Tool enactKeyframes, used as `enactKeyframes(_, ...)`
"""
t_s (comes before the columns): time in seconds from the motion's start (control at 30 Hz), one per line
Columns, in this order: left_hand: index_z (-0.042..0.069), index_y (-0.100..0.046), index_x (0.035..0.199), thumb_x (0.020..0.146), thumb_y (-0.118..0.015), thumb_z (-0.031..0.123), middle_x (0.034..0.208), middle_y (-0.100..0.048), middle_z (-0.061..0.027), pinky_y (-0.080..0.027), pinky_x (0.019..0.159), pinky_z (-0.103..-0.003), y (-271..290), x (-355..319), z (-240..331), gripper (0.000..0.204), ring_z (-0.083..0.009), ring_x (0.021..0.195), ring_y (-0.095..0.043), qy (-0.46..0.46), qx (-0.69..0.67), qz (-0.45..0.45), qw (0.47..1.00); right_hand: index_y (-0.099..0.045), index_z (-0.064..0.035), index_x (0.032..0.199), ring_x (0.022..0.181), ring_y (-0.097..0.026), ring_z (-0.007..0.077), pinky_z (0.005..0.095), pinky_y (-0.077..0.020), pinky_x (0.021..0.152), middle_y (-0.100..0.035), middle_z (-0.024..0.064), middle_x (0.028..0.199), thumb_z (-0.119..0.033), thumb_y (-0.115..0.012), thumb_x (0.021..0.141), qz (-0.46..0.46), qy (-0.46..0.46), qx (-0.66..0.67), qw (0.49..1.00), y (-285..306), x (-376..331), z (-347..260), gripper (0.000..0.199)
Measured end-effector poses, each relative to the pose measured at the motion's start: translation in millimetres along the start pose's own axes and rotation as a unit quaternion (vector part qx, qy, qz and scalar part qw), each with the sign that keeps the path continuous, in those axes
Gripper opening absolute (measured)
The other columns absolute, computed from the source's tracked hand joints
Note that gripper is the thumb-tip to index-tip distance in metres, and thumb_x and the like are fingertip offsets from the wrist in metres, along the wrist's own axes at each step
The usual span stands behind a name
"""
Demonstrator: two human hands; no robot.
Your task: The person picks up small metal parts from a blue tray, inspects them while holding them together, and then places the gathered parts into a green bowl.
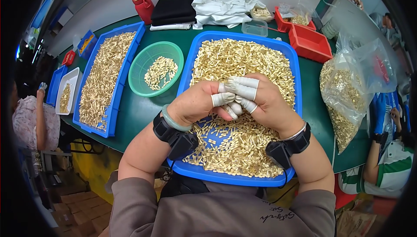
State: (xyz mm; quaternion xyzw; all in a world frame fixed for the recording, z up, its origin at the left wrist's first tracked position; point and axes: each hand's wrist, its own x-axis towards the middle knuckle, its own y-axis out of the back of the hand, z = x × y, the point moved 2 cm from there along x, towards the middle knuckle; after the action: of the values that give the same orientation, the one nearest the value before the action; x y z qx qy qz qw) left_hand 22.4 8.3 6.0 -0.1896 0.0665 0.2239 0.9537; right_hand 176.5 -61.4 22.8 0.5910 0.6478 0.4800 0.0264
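Note:
Over the middle of a large blue tray (pixel 234 179), my two hands meet fingertip to fingertip. White finger cots cover several fingers on each. My left hand (pixel 194 101) has its thumb and fingers pinched together. The fingers of my right hand (pixel 270 103) curl in against them, also closed. Whatever lies between the fingertips is hidden by the finger cots. Small brass-coloured metal pieces (pixel 243 61) fill much of the tray, heaped at the far side and more thinly spread at the near left, where blue bottom shows.
Left of the tray stand a green plastic basket (pixel 135 72) and a long blue tray (pixel 114 106), both holding similar pieces. A clear bag (pixel 343 91) of metal parts leans at the right. Behind are red bins (pixel 309 41), white cloth (pixel 219 9) and a red flask (pixel 143 7). Co-workers sit on both sides.

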Motion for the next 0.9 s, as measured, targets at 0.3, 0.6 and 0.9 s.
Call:
enactKeyframes(0.3, -0.002, -0.055, 0.1, 0.089, -0.046, 0.018, 0.087, -0.061, -0.0092, -0.052, 0.065, -0.025, -0.5, 2.5, -2.5, 0.025, -0.0161, 0.076, -0.061, -0.002, 0.037, 0.005, 0.999, -0.058, -0.0078, 0.104, 0.085, -0.054, 0.0275, 0.0342, -0.0441, 0.075, -0.06, 0.0086, 0.097, -0.008, -0.063, 0.067, 0.029, -0.009, -0.006, 1.0, -2.1, 1.2, -2.3, 0.037)
enactKeyframes(0.6, -0.001, -0.051, 0.107, 0.088, -0.047, 0.02, 0.094, -0.059, -0.0091, -0.048, 0.081, -0.034, -9.3, 1.1, -6.9, 0.028, -0.0193, 0.089, -0.058, -0.02, -0.062, -0.008, 0.998, -0.063, -0.0071, 0.095, 0.082, -0.057, 0.024, 0.0349, -0.0448, 0.072, -0.062, 0.0063, 0.088, -0.014, -0.071, 0.059, 0.08, 0.049, -0.105, 0.99, 1.4, 2.0, -7.5, 0.038)
enactKeyframes(0.9, 0.0, -0.058, 0.097, 0.085, -0.052, 0.013, 0.092, -0.06, -0.005, -0.046, 0.077, -0.026, -3.3, 1.5, -5.9, 0.019, -0.0129, 0.086, -0.057, -0.051, 0.094, -0.047, 0.993, -0.063, -0.0084, 0.094, 0.084, -0.057, 0.0219, 0.0331, -0.0445, 0.068, -0.062, 0.0053, 0.087, -0.013, -0.071, 0.054, 0.079, 0.072, -0.14, 0.984, 0.2, 1.8, -11.6, 0.042)
